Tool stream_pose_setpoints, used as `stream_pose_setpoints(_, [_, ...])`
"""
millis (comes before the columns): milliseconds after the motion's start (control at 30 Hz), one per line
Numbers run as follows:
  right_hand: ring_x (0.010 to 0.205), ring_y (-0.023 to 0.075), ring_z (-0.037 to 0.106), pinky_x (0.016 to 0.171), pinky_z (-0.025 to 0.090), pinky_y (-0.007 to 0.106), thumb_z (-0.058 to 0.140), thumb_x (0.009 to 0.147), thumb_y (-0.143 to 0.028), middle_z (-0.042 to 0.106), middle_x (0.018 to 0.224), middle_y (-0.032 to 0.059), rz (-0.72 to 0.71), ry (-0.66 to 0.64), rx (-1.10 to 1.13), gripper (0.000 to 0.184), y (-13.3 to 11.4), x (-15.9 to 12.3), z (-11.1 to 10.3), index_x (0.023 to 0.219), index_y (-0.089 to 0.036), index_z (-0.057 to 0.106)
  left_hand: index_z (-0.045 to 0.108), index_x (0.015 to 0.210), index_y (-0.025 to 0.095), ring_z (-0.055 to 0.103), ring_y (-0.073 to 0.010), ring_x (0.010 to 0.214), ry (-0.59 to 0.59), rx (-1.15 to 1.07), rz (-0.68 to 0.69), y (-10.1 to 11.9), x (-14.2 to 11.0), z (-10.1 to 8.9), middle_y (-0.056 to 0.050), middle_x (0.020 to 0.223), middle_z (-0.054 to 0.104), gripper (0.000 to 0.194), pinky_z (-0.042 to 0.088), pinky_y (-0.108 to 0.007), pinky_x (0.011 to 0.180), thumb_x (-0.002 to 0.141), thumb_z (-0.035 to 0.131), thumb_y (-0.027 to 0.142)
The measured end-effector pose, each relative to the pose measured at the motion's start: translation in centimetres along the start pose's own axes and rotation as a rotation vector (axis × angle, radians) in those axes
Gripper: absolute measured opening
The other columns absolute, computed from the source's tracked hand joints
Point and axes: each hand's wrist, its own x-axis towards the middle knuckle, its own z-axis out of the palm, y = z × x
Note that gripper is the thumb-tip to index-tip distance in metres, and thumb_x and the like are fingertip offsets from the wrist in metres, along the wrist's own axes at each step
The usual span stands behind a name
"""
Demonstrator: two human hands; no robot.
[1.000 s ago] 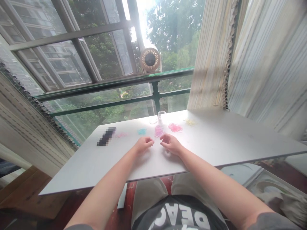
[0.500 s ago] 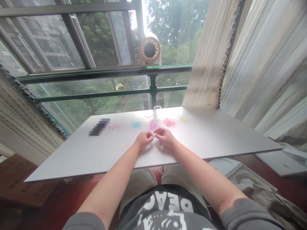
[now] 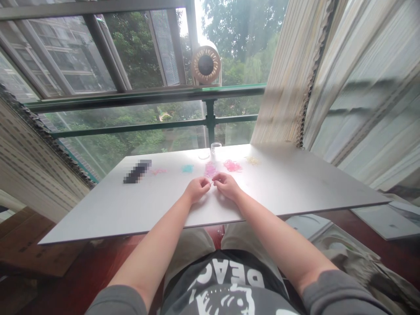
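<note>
Over the white tabletop (image 3: 141,214), my left hand (image 3: 198,190) and my right hand (image 3: 226,185) meet with fingertips pinched almost together. Something tiny and pale shows between the fingertips, too small to name. Just beyond them lies a purple pile of small thin pieces (image 3: 210,169), partly hidden by my fingers. To its right are a pink-red pile (image 3: 232,166) and a pale yellow pile (image 3: 252,160). On the left sit a turquoise pile (image 3: 187,168) and a sparse pink pile (image 3: 159,171).
A clear jar (image 3: 216,149) stands at the table's far edge, with a round clear lid (image 3: 204,155) beside it. A dark pixelated object (image 3: 137,171) lies at the left. Behind the table are a green railing (image 3: 147,96), a round fan-like device (image 3: 206,64) and curtains (image 3: 282,78).
The camera view has shifted slightly. My hands stay pinched in nearly the same place, and the fingertips look slightly further apart, with a pale bit showing between them.
</note>
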Motion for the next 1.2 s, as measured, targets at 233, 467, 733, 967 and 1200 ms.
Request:
stream_pose_setpoints(233, [0.045, 0.0093, 0.052, 0.049, 0.043, 0.023, 0.053, 0.068, -0.021, 0.056, 0.057, -0.0040, -0.009, -0.028, -0.036, 0.006, -0.12, -0.13, -0.01, 0.073, -0.018, 0.057, 0.058, 0.069, 0.016, 0.048, -0.0115, 0.055, -0.003, -0.019, 0.002, -0.33, 0.08, -0.02, 0.001, 0.061, 0.056, 0.021, 0.039, -0.022, 0.054, 0.075, 0.051, 0.035])
stream_pose_setpoints(467, [0.043, 0.0092, 0.050, 0.048, 0.041, 0.022, 0.051, 0.068, -0.020, 0.053, 0.053, -0.0054, -0.015, -0.050, -0.048, 0.003, -0.11, -0.22, 0.04, 0.070, -0.019, 0.054, 0.058, 0.068, 0.016, 0.047, -0.0118, 0.055, -0.001, -0.031, -0.001, -0.58, 0.23, -0.02, 0.001, 0.060, 0.055, 0.021, 0.038, -0.023, 0.054, 0.075, 0.050, 0.034])
stream_pose_setpoints(733, [0.045, 0.0094, 0.049, 0.049, 0.041, 0.022, 0.051, 0.066, -0.018, 0.053, 0.053, -0.0055, -0.033, -0.059, -0.066, 0.004, -0.10, -0.20, 0.05, 0.069, -0.019, 0.053, 0.059, 0.070, 0.016, 0.047, -0.0113, 0.054, 0.001, -0.035, 0.001, -0.76, 0.30, 0.00, 0.002, 0.060, 0.056, 0.022, 0.037, -0.023, 0.055, 0.077, 0.049, 0.034])
stream_pose_setpoints(967, [0.046, 0.0096, 0.049, 0.050, 0.040, 0.022, 0.051, 0.066, -0.019, 0.053, 0.054, -0.0052, -0.037, -0.056, -0.083, 0.004, -0.28, -0.24, -0.04, 0.069, -0.019, 0.053, 0.061, 0.070, 0.016, 0.051, -0.0129, 0.059, 0.010, -0.044, 0.001, -0.87, 0.38, 0.02, 0.000, 0.063, 0.061, 0.025, 0.039, -0.023, 0.057, 0.079, 0.047, 0.034])
stream_pose_setpoints(1200, [0.044, 0.0097, 0.049, 0.049, 0.040, 0.023, 0.049, 0.067, -0.020, 0.053, 0.054, -0.0050, -0.037, -0.052, -0.078, 0.003, -0.29, -0.26, 0.04, 0.069, -0.019, 0.052, 0.061, 0.078, 0.015, 0.052, -0.0116, 0.058, 0.025, -0.109, 0.020, -0.64, 0.16, 0.07, -0.001, 0.068, 0.061, 0.025, 0.041, -0.022, 0.054, 0.078, 0.051, 0.038])
